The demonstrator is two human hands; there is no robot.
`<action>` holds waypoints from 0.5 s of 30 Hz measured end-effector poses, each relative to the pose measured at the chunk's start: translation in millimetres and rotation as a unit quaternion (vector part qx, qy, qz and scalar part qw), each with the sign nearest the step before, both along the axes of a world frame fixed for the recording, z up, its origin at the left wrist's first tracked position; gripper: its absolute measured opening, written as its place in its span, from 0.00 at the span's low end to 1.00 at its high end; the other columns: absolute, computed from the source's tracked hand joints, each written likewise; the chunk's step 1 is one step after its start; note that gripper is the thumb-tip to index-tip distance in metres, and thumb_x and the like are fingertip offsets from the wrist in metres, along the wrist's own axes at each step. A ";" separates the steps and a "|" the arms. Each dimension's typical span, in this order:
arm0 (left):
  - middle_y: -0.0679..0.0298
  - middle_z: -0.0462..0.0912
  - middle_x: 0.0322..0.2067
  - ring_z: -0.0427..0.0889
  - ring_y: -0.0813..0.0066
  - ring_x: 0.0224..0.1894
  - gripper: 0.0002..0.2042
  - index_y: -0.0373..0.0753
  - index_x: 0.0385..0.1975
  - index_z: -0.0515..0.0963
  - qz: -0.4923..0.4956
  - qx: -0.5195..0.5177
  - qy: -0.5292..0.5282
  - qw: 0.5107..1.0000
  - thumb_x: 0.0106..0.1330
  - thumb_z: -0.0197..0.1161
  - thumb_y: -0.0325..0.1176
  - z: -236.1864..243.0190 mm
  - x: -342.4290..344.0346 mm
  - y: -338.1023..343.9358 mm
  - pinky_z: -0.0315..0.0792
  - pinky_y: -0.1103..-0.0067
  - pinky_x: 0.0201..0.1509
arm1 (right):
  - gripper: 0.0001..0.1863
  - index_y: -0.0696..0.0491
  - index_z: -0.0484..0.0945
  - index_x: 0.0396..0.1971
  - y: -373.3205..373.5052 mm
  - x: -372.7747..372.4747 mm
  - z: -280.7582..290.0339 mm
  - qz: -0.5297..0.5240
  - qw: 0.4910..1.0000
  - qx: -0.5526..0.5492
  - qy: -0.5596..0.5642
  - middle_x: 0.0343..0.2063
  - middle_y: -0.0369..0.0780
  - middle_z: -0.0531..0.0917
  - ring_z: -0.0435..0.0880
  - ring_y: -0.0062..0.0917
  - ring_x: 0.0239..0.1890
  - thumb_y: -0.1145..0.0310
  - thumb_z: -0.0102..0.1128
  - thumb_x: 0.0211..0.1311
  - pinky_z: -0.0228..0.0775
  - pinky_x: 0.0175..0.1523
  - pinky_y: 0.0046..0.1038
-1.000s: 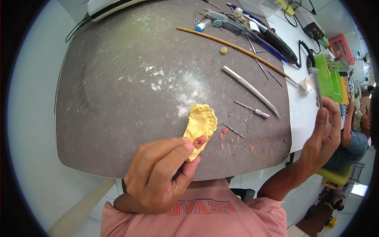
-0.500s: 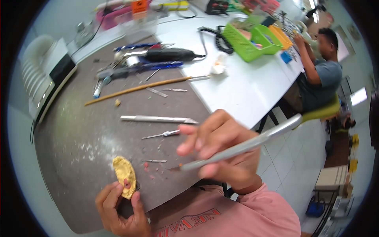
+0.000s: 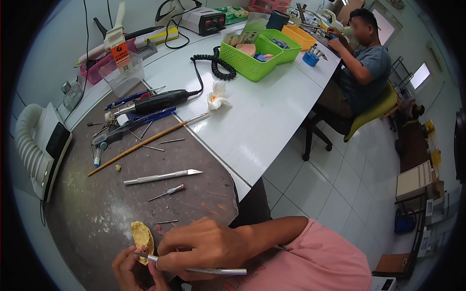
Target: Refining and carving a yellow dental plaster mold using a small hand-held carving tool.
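The left hand holds the yellow tooth model in its fingers, gripping the near end. The right hand is just to the right of the model, its fingers curled tight around a silver tool. The tool's front end is right at the model — I can't tell if it touches. Past the model lie a tiny screwdriver, then a silver knife — and farther past it, a long brown brush.

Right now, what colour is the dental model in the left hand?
The dental model is yellow, clearest in the head view.
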State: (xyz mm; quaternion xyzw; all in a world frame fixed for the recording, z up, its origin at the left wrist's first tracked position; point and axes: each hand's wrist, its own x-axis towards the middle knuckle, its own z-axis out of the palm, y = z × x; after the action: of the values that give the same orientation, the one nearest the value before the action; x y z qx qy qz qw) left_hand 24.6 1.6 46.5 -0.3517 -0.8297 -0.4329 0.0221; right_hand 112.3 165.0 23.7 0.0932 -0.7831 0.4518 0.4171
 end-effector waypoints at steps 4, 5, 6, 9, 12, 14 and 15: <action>0.55 0.82 0.50 0.85 0.66 0.46 0.14 0.35 0.49 0.81 0.028 0.005 -0.048 0.998 0.64 0.71 0.27 -2.8 1.8 -2.4 0.81 0.76 0.45 | 0.11 0.59 0.79 0.38 0.7 -4.9 -2.9 0.002 1.000 -0.002 -0.004 0.33 0.42 0.82 0.84 0.29 0.27 0.78 0.69 0.54 0.77 0.29 0.27; 0.55 0.82 0.50 0.85 0.66 0.46 0.14 0.35 0.49 0.81 0.066 -0.009 -0.051 0.996 0.64 0.71 0.27 -4.3 5.1 -6.4 0.81 0.76 0.45 | 0.11 0.59 0.79 0.38 -3.5 -7.7 -1.1 0.040 0.999 -0.017 -0.008 0.33 0.42 0.82 0.84 0.29 0.27 0.78 0.69 0.54 0.77 0.29 0.27; 0.55 0.80 0.48 0.84 0.66 0.45 0.14 0.33 0.47 0.80 0.047 0.045 -0.050 0.997 0.61 0.71 0.24 -10.8 5.4 -5.1 0.80 0.77 0.47 | 0.12 0.58 0.80 0.37 0.1 -6.8 3.5 0.019 1.000 0.019 -0.010 0.31 0.42 0.82 0.84 0.29 0.26 0.78 0.71 0.53 0.78 0.29 0.28; 0.57 0.84 0.40 0.85 0.65 0.39 0.16 0.37 0.40 0.83 -0.007 0.079 0.007 0.997 0.50 0.76 0.22 -20.2 -11.9 10.6 0.80 0.77 0.40 | 0.13 0.59 0.81 0.34 4.6 2.2 -3.2 -0.063 0.995 0.058 -0.042 0.26 0.39 0.82 0.83 0.25 0.24 0.79 0.72 0.46 0.76 0.27 0.23; 0.58 0.84 0.40 0.85 0.67 0.39 0.16 0.37 0.39 0.83 -0.015 0.077 0.025 0.997 0.49 0.77 0.21 -17.8 -11.3 9.7 0.81 0.78 0.39 | 0.14 0.58 0.83 0.33 9.6 1.7 1.3 -0.032 0.997 0.047 -0.047 0.24 0.38 0.82 0.81 0.22 0.21 0.78 0.74 0.44 0.74 0.23 0.21; 0.56 0.83 0.40 0.85 0.67 0.40 0.17 0.36 0.39 0.83 -0.005 0.066 0.028 0.997 0.48 0.76 0.20 -13.8 -8.3 7.0 0.80 0.77 0.41 | 0.15 0.58 0.84 0.34 11.5 3.0 1.8 -0.010 0.997 0.051 -0.048 0.24 0.38 0.82 0.81 0.21 0.21 0.79 0.74 0.43 0.73 0.22 0.21; 0.55 0.83 0.40 0.84 0.67 0.41 0.17 0.35 0.39 0.82 -0.017 0.067 0.030 0.997 0.48 0.75 0.19 -12.2 -8.1 5.7 0.79 0.77 0.43 | 0.16 0.57 0.84 0.35 11.4 4.0 2.1 -0.013 0.997 0.065 -0.049 0.24 0.38 0.82 0.80 0.20 0.22 0.79 0.75 0.41 0.73 0.22 0.21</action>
State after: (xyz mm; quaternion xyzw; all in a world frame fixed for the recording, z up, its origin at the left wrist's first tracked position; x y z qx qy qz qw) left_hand 16.5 7.3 34.3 -0.3764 -0.7919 -0.4767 0.0629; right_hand 116.3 176.4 25.8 0.0874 -0.8313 0.3988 0.3771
